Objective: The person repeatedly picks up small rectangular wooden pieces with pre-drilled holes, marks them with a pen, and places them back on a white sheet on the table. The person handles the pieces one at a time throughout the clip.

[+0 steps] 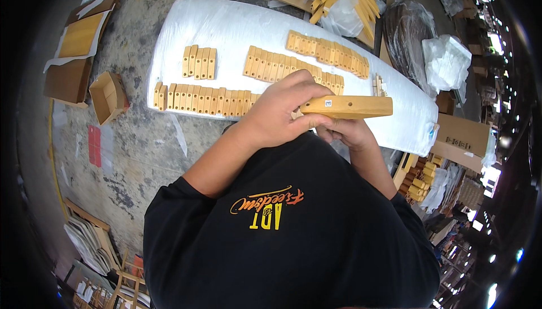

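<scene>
The white-wrapped table (226, 26) spans 10 to 2 o'clock, bearing rows of wooden blocks (271, 63). Toward 2 o'clock, left hand (285, 108) and right hand (351, 131) pinch a wooden bar (370, 106), apparently checking it; next calls for steady turning.

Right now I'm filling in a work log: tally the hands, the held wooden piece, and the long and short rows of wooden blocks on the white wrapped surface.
Left hand and right hand: 2
Held wooden piece: 1
Long block rows: 3
Short block row: 1
Total: 7
</scene>
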`<state>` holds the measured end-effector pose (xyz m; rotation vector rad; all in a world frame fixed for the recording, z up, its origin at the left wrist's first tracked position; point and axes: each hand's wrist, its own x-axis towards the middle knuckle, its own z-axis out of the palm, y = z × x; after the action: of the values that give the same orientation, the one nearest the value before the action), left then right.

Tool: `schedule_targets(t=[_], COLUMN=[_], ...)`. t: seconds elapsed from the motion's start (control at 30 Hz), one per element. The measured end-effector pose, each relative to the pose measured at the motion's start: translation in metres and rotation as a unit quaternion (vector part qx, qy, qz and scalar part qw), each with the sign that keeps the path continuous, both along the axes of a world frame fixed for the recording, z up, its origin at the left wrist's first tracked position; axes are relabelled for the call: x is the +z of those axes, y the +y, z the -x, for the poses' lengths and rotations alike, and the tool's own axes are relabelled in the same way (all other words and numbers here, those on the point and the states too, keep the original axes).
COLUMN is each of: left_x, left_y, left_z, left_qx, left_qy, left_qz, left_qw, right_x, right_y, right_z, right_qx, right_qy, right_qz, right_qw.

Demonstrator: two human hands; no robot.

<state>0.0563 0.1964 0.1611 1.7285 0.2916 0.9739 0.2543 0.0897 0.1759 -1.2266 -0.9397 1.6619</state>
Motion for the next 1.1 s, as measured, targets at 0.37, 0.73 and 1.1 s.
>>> schedule_targets(t=[0.37, 0.73, 1.1], left_x=[-0.017, -0.202, -0.277], left_y=[0.015, 0.032, 0.113], left_z=[0.001, -0.024, -0.021], left_qx=[0.12, 0.227, 0.313], left_qy=[0.082, 0.309, 0.456], left_qz=[-0.073, -0.011, 0.153], left_qw=[0.987, 0.923, 0.819], right_x=[-0.011, -0.12, -0.181], right_y=[0.018, 0.002, -0.152], right_z=[0.008, -0.034, -0.073], right_qx=[0.003, 0.082, -0.092], right_qy=[-0.138, -0.394, -0.337], right_qz=[0.047, 0.281, 0.358], right_qw=[0.989, 0.872, 0.866])
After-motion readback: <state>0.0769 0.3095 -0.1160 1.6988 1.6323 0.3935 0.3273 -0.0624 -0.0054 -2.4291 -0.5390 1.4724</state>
